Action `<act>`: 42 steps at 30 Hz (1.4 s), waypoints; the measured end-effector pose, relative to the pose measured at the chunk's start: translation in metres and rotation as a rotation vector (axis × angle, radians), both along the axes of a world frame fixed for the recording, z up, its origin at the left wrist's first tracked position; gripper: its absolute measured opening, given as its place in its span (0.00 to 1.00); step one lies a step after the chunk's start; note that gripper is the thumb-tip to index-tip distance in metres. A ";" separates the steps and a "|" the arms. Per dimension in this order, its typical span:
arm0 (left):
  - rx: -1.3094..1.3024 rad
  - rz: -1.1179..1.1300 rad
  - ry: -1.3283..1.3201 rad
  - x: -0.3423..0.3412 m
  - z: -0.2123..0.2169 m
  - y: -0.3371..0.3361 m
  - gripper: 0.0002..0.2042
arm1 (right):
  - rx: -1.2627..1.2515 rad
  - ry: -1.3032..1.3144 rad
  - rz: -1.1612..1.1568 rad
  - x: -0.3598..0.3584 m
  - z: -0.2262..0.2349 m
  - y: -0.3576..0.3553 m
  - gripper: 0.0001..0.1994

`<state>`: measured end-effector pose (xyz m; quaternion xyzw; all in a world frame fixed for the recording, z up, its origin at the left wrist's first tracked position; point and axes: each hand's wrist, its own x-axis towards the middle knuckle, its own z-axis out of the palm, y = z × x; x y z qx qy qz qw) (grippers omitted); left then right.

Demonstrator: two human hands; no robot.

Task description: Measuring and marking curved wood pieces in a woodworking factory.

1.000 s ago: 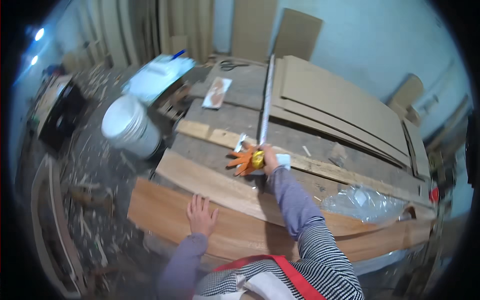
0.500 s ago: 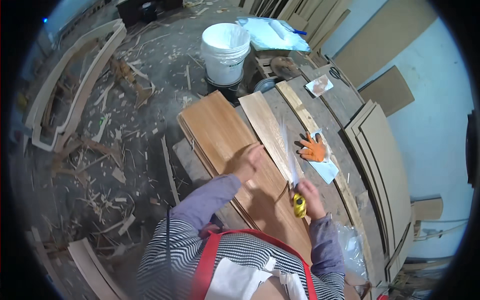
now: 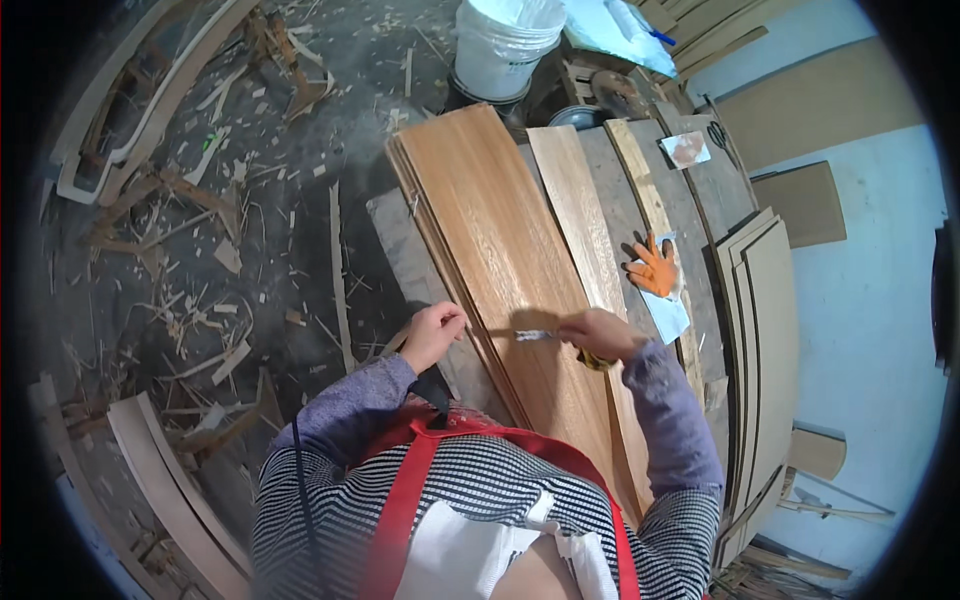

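A stack of wide brown veneer sheets lies along the workbench in front of me. My right hand is closed around a yellow tape measure over the sheet's right part. Its blade runs left across the sheet toward my left hand. That hand is curled at the stack's left edge, where it seems to pinch the blade's end. A narrower pale plank lies just right of the sheets.
An orange work glove rests on a white paper to the right. Large board panels lean further right. A white bucket stands beyond the bench. Wood scraps and curved offcuts litter the floor on the left.
My left hand left the middle of the sheet and went to the stack's left edge. The tape blade now stretches between my two hands. My head has tilted slightly.
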<state>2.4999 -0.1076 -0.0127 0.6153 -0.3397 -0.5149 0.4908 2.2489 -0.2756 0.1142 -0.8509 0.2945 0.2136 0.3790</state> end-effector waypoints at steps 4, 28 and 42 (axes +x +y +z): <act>0.115 -0.059 0.034 -0.015 -0.001 0.003 0.06 | -0.015 0.044 0.209 0.050 -0.020 -0.019 0.11; 0.348 -0.003 0.127 -0.037 -0.018 -0.026 0.14 | -0.684 0.424 0.068 -0.038 -0.010 -0.122 0.14; 0.409 -0.058 0.179 -0.035 -0.014 -0.030 0.13 | -0.535 0.280 -0.037 -0.067 -0.061 -0.133 0.14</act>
